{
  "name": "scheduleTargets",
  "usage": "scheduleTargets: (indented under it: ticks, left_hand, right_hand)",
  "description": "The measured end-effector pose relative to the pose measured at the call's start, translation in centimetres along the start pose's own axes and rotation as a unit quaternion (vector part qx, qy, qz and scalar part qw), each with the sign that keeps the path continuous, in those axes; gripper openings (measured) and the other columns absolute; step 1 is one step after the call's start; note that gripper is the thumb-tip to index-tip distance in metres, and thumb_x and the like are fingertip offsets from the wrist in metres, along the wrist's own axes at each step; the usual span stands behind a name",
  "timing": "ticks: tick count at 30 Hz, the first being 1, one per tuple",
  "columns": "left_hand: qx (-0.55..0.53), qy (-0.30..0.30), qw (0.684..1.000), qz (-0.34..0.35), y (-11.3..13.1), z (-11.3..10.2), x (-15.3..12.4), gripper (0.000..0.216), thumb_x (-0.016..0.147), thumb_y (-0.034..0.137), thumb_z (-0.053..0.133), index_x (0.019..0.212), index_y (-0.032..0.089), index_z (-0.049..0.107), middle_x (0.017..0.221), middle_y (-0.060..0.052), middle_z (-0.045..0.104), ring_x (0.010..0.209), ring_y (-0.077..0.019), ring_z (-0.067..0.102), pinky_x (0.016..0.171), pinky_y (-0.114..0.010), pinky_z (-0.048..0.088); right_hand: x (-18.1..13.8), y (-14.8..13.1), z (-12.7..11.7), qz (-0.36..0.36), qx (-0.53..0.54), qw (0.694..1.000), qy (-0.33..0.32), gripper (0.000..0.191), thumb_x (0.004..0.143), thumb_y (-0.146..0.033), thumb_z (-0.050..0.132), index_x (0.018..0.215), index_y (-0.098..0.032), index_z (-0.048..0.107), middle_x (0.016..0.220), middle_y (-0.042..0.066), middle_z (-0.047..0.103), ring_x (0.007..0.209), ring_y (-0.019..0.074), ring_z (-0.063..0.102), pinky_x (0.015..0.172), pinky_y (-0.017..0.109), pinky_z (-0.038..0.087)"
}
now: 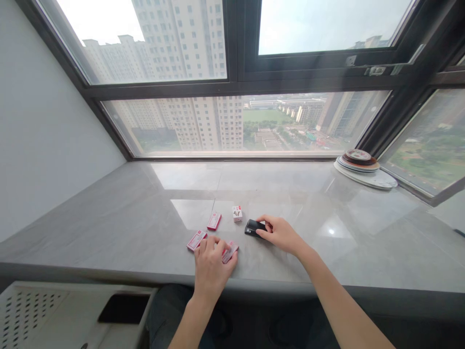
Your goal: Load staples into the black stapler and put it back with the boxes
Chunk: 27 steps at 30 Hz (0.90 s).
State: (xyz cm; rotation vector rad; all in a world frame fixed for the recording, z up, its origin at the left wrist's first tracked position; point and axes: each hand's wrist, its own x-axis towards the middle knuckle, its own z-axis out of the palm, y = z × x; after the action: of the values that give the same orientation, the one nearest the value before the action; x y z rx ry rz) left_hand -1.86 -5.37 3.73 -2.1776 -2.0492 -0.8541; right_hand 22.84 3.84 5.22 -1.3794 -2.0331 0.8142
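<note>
My right hand (281, 234) rests on the grey sill with its fingers pinched on a small black stapler (253, 227). My left hand (211, 263) lies near the sill's front edge, its thumb and fingers closed on a small red and white box (230, 252). Two more red and white boxes lie flat close by, one (196, 239) left of my left hand and one (214, 220) farther back. A small open white box (237, 213) stands just left of the stapler.
The wide grey stone sill (145, 208) runs under a big window. A stack of round plates (361, 167) sits at the far right corner. A white perforated unit (54, 310) with a dark slot lies below the sill at lower left.
</note>
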Motion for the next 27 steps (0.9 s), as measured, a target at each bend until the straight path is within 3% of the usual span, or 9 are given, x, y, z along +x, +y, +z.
scheduleTargets:
  ticks: [5,8,11,13,15,17,19,23,27]
  left_hand:
    - [0.038,0.054,0.997,-0.043,-6.0,-1.5,1.2,0.01,0.084,0.033,0.074,0.09,0.027,0.068,0.137,-0.008,0.059,0.126,-0.0361,0.049,0.101,-0.054,0.041]
    - [-0.022,0.024,0.999,0.013,-8.6,-1.2,2.5,0.015,0.084,0.033,0.074,0.084,0.025,0.061,0.15,-0.006,0.052,0.142,-0.0352,0.041,0.112,-0.055,0.039]
    - [-0.109,-0.023,0.992,0.062,-9.7,-0.4,3.5,0.018,0.088,0.033,0.068,0.082,0.024,0.054,0.162,-0.006,0.042,0.154,-0.0296,0.029,0.117,-0.048,0.04]
    - [-0.142,-0.044,0.987,0.058,-9.4,0.3,3.7,0.017,0.09,0.035,0.066,0.085,0.025,0.054,0.165,-0.006,0.038,0.156,-0.0277,0.028,0.116,-0.044,0.043]
    - [-0.151,-0.049,0.986,0.04,-8.6,1.2,3.9,0.017,0.09,0.037,0.067,0.1,0.025,0.06,0.166,-0.007,0.035,0.154,-0.0277,0.032,0.115,-0.042,0.045]
    - [-0.147,-0.038,0.988,0.015,-7.6,2.1,3.9,0.042,0.09,0.038,0.068,0.129,0.027,0.058,0.167,-0.007,0.032,0.153,-0.0282,0.034,0.116,-0.042,0.044]
    - [-0.138,-0.023,0.99,-0.006,-6.6,2.9,4.0,0.064,0.091,0.037,0.066,0.151,0.029,0.044,0.167,-0.007,0.032,0.154,-0.0286,0.032,0.119,-0.044,0.041]
    - [-0.123,-0.014,0.992,-0.008,-5.0,4.1,4.3,0.066,0.097,0.034,0.058,0.159,0.033,0.035,0.163,-0.002,0.041,0.157,-0.0287,0.025,0.12,-0.047,0.039]
    - [-0.125,-0.004,0.992,0.009,-3.0,5.2,5.0,0.065,0.1,0.035,0.054,0.161,0.03,0.032,0.165,-0.004,0.037,0.155,-0.0282,0.03,0.124,-0.048,0.034]
  right_hand:
    - [-0.2,0.1,0.2,0.011,0.001,1.0,0.011,0.029,0.087,-0.039,0.065,0.112,-0.026,0.073,0.064,-0.007,0.049,0.063,0.0136,0.052,0.062,0.025,0.035]
    - [-0.3,-0.1,0.1,0.017,0.0,1.0,0.013,0.029,0.087,-0.039,0.065,0.111,-0.027,0.073,0.065,-0.007,0.049,0.063,0.0136,0.052,0.061,0.025,0.035]
    - [-0.4,-0.2,0.1,0.02,-0.002,1.0,0.014,0.03,0.086,-0.04,0.065,0.112,-0.027,0.073,0.064,-0.007,0.05,0.063,0.0138,0.053,0.061,0.025,0.036]
    - [-0.4,-0.3,0.2,0.024,-0.001,1.0,0.017,0.031,0.086,-0.039,0.065,0.112,-0.026,0.073,0.064,-0.007,0.051,0.063,0.014,0.053,0.061,0.025,0.036]
    - [-0.5,-0.3,0.2,0.03,-0.001,0.999,0.02,0.032,0.085,-0.039,0.065,0.113,-0.026,0.073,0.064,-0.007,0.052,0.063,0.0141,0.054,0.061,0.025,0.036]
    - [-0.5,-0.4,0.1,0.038,-0.001,0.999,0.019,0.033,0.085,-0.038,0.065,0.114,-0.026,0.073,0.064,-0.007,0.053,0.062,0.014,0.054,0.061,0.025,0.036]
    - [-0.6,-0.5,0.0,0.05,0.003,0.999,0.016,0.035,0.085,-0.038,0.064,0.116,-0.025,0.073,0.064,-0.006,0.054,0.062,0.014,0.055,0.06,0.025,0.036]
    - [-1.3,-0.8,0.0,0.078,0.03,0.996,0.023,0.042,0.084,-0.038,0.065,0.122,-0.022,0.072,0.064,-0.005,0.055,0.062,0.0144,0.056,0.06,0.025,0.038]
    - [-2.3,-0.9,0.4,0.111,0.061,0.991,0.045,0.048,0.086,-0.043,0.065,0.127,-0.02,0.072,0.057,-0.007,0.048,0.056,0.0134,0.047,0.056,0.024,0.034]
